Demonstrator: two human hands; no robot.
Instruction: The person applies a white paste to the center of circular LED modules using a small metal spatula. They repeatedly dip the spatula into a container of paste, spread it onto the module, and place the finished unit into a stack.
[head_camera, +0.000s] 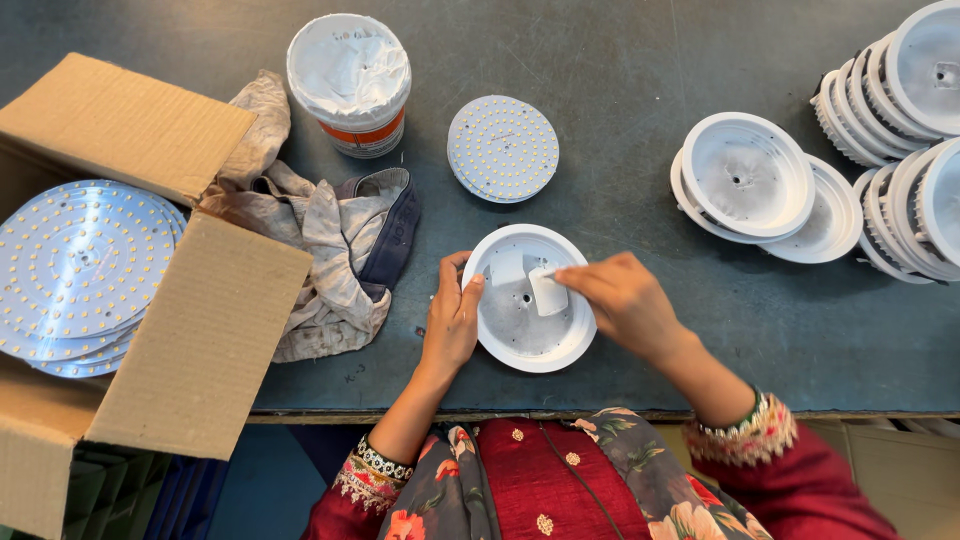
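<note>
A round white lamp housing (528, 300) is lying open side up near the front edge of the dark, scuffed worktop (620, 60), just ahead of the person's red embroidered sleeves. The left hand (452, 318) is bracing the housing's left rim, thumb hooked over the edge, its grip closed on that rim. The right hand (622, 295) is reaching in from the right, its fingertips pinched on a small white scraper (547, 291) that is pressing into the dull grey dish inside; it is probably spreading paste, though the view is too small to be sure. Behind the housing, a round board dotted with small yellow chips (502, 148) is lying flat, and a white paste tub (349, 82) with an orange band is standing beside a crumpled, stained rag (320, 240). On the left, an open cardboard box (190, 340) is holding a stack of larger dotted boards (80, 270). To the right, more white housings (748, 175) are sitting stacked, with ribbed ones (900, 100) lying in rows at the far corner.
</note>
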